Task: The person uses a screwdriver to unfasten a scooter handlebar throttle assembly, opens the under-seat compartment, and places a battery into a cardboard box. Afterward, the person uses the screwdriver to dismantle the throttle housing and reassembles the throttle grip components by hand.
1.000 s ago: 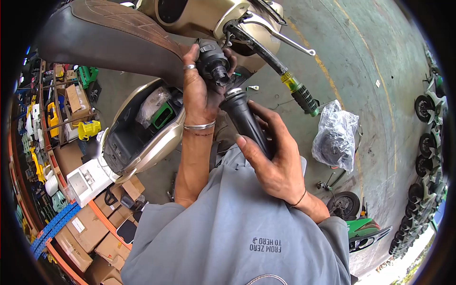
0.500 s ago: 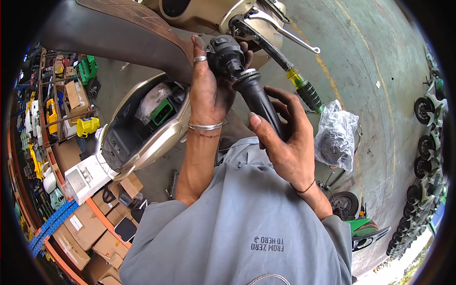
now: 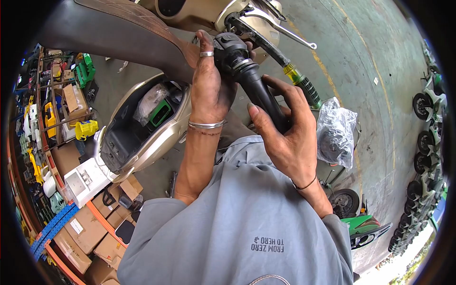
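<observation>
My left hand (image 3: pixel 211 90) is palm up, with its fingers curled round a black handlebar switch housing (image 3: pixel 231 46) and its thumb along the side. Part of the housing and most of those fingers are hidden. My right hand (image 3: pixel 295 135) is wrapped round a black rubber handlebar grip (image 3: pixel 261 92), thumb on one side and fingers on the other. The grip's flanged end sits against the housing, in line with it. Just beyond lies a scooter's bare handlebar (image 3: pixel 263 40) with a silver brake lever (image 3: pixel 280 28) and a yellow-green and black handle (image 3: pixel 304 85) at its end.
A brown scooter seat (image 3: pixel 128 38) is raised at upper left, over an open storage compartment (image 3: pixel 126 137). A plastic-wrapped part (image 3: pixel 336 137) is right of my right hand. Shelves with cardboard boxes (image 3: pixel 88 228) stand left; a row of scooters (image 3: pixel 422 156) lines the right.
The grip has moved up toward the switch housing, and the gap between them has narrowed. My right hand has moved slightly with it; my left hand still holds the housing.
</observation>
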The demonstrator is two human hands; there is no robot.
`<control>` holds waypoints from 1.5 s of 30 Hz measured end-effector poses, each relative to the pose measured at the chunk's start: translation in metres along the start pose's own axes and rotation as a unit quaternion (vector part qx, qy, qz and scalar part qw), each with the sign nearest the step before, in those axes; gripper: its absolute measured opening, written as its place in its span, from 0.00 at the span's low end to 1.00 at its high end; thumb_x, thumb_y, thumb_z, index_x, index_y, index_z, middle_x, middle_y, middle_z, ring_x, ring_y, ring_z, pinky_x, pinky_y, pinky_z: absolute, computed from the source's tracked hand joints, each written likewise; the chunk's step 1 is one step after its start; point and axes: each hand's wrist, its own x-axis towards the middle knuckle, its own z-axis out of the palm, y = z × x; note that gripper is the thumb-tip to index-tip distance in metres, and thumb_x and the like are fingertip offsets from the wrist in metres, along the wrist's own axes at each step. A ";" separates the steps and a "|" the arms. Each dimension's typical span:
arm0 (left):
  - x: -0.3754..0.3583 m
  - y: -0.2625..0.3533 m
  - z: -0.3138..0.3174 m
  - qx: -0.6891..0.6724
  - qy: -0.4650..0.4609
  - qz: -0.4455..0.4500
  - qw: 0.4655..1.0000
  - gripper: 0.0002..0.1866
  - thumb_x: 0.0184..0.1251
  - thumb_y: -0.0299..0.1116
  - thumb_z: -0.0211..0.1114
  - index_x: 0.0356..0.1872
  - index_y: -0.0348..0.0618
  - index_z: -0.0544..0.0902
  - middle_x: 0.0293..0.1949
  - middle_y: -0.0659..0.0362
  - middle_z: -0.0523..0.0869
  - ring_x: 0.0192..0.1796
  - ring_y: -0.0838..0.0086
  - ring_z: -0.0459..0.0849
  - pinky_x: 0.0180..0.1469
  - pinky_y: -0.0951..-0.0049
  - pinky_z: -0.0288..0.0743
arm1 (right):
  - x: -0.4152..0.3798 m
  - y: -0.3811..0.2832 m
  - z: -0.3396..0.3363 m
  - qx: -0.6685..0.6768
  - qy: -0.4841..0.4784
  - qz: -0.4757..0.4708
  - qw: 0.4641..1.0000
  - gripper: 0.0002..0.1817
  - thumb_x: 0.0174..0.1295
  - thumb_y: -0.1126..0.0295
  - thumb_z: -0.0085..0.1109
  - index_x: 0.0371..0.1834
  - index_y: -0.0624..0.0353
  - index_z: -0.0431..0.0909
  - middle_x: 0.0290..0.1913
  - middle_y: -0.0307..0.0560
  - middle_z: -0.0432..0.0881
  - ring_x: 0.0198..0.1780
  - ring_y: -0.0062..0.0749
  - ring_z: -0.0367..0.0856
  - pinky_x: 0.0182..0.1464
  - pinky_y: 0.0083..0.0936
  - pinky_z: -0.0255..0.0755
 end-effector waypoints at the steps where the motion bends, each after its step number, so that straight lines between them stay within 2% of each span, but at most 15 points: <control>1: 0.001 0.000 -0.001 -0.001 -0.003 -0.002 1.000 0.37 0.74 0.66 0.50 0.56 0.34 0.76 0.44 0.50 0.86 0.45 0.65 0.87 0.52 0.65 0.84 | 0.000 0.000 0.000 -0.016 0.003 -0.013 1.000 0.26 0.65 0.68 0.69 0.63 0.66 0.75 0.50 0.51 0.80 0.41 0.30 0.87 0.40 0.23 0.81; 4: 0.002 0.000 -0.005 0.003 -0.020 -0.004 1.000 0.37 0.74 0.66 0.50 0.56 0.34 0.75 0.44 0.49 0.86 0.45 0.65 0.87 0.52 0.65 0.84 | 0.001 0.002 0.002 -0.058 0.017 -0.063 0.996 0.25 0.65 0.68 0.69 0.63 0.67 0.76 0.50 0.49 0.78 0.39 0.28 0.86 0.40 0.23 0.81; 7: 0.001 0.000 -0.004 0.002 -0.016 -0.001 1.000 0.38 0.74 0.66 0.50 0.56 0.34 0.76 0.45 0.49 0.86 0.46 0.65 0.87 0.53 0.65 0.84 | -0.001 0.007 0.006 0.013 0.022 -0.028 0.999 0.24 0.66 0.68 0.68 0.63 0.66 0.76 0.47 0.46 0.78 0.34 0.25 0.84 0.35 0.20 0.79; 9: 0.000 0.000 -0.004 -0.010 -0.005 0.000 1.000 0.38 0.73 0.67 0.50 0.55 0.34 0.76 0.45 0.49 0.86 0.47 0.65 0.87 0.54 0.65 0.84 | -0.001 -0.001 0.006 0.046 0.020 0.031 0.998 0.23 0.63 0.70 0.67 0.60 0.67 0.77 0.42 0.51 0.79 0.38 0.35 0.83 0.40 0.27 0.77; 11: 0.000 0.000 -0.003 -0.029 0.002 -0.004 1.000 0.38 0.73 0.67 0.50 0.54 0.34 0.77 0.45 0.49 0.86 0.47 0.64 0.87 0.55 0.64 0.83 | 0.000 -0.012 0.005 0.098 0.010 0.104 0.990 0.22 0.62 0.71 0.66 0.58 0.67 0.78 0.40 0.54 0.79 0.40 0.40 0.83 0.43 0.30 0.76; 14: -0.002 0.002 -0.008 -0.089 -0.036 -0.033 0.995 0.38 0.73 0.67 0.52 0.54 0.34 0.77 0.46 0.47 0.86 0.49 0.61 0.87 0.58 0.62 0.82 | 0.001 -0.021 0.005 0.162 -0.006 0.175 0.971 0.21 0.65 0.69 0.63 0.58 0.69 0.78 0.40 0.55 0.81 0.40 0.39 0.84 0.43 0.31 0.77; 20: -0.001 0.000 -0.020 -0.248 -0.058 -0.041 0.966 0.39 0.72 0.66 0.56 0.55 0.31 0.76 0.47 0.43 0.85 0.53 0.58 0.85 0.64 0.59 0.80 | -0.001 -0.017 0.018 0.164 0.006 0.084 0.983 0.21 0.69 0.67 0.59 0.60 0.68 0.75 0.43 0.60 0.83 0.35 0.39 0.85 0.39 0.32 0.78; 21: 0.000 0.001 -0.026 -0.285 -0.083 -0.057 0.953 0.38 0.72 0.64 0.57 0.55 0.30 0.77 0.48 0.41 0.85 0.55 0.55 0.84 0.66 0.57 0.79 | -0.003 -0.019 0.022 0.182 0.007 0.081 0.980 0.21 0.69 0.67 0.59 0.61 0.68 0.74 0.43 0.61 0.83 0.35 0.39 0.85 0.39 0.32 0.78; 24: 0.001 0.004 -0.034 -0.309 -0.129 -0.066 0.940 0.37 0.72 0.63 0.58 0.54 0.29 0.78 0.51 0.40 0.84 0.57 0.51 0.83 0.67 0.54 0.77 | -0.002 -0.028 0.017 0.265 -0.054 0.129 0.954 0.25 0.73 0.65 0.55 0.68 0.67 0.66 0.50 0.62 0.80 0.32 0.36 0.85 0.29 0.28 0.78; 26: 0.002 0.003 -0.038 -0.324 -0.135 -0.060 0.935 0.38 0.71 0.61 0.61 0.58 0.28 0.72 0.54 0.40 0.80 0.59 0.51 0.80 0.69 0.52 0.75 | -0.001 -0.040 0.011 0.343 -0.099 0.194 0.914 0.28 0.74 0.62 0.55 0.71 0.67 0.62 0.57 0.61 0.75 0.28 0.32 0.84 0.20 0.23 0.78; 27: 0.002 0.003 -0.039 -0.332 -0.138 -0.057 0.932 0.39 0.70 0.60 0.63 0.60 0.27 0.70 0.56 0.40 0.79 0.61 0.52 0.79 0.71 0.51 0.73 | -0.001 -0.039 0.010 0.362 -0.103 0.205 0.903 0.28 0.75 0.62 0.54 0.70 0.68 0.61 0.56 0.61 0.75 0.27 0.33 0.84 0.19 0.24 0.78; 30: -0.001 0.006 -0.034 -0.334 -0.110 -0.063 0.934 0.36 0.73 0.61 0.58 0.53 0.28 0.79 0.51 0.38 0.84 0.57 0.49 0.83 0.68 0.52 0.76 | 0.001 -0.036 0.010 0.414 -0.110 0.231 0.874 0.27 0.75 0.62 0.51 0.70 0.68 0.61 0.54 0.62 0.75 0.27 0.36 0.84 0.19 0.25 0.79; 32: 0.000 0.005 -0.035 -0.326 -0.113 -0.052 0.937 0.36 0.73 0.61 0.58 0.52 0.28 0.79 0.50 0.39 0.84 0.56 0.51 0.83 0.68 0.52 0.76 | 0.001 -0.036 0.011 0.444 -0.106 0.238 0.857 0.27 0.75 0.63 0.50 0.70 0.68 0.61 0.53 0.62 0.75 0.27 0.38 0.84 0.19 0.26 0.79; 39: -0.002 0.004 -0.034 -0.322 -0.101 -0.040 0.940 0.35 0.72 0.60 0.60 0.50 0.27 0.79 0.47 0.41 0.84 0.55 0.56 0.84 0.68 0.53 0.77 | -0.005 -0.036 0.017 0.421 -0.101 0.224 0.873 0.28 0.75 0.63 0.50 0.71 0.69 0.59 0.55 0.62 0.73 0.28 0.38 0.84 0.19 0.27 0.80; 45: 0.001 0.004 -0.044 -0.342 -0.095 -0.069 0.932 0.34 0.70 0.59 0.65 0.47 0.26 0.79 0.46 0.41 0.84 0.52 0.56 0.85 0.65 0.52 0.79 | -0.008 -0.036 0.024 0.394 -0.101 0.215 0.888 0.29 0.76 0.61 0.51 0.71 0.68 0.58 0.55 0.60 0.73 0.28 0.34 0.83 0.20 0.24 0.79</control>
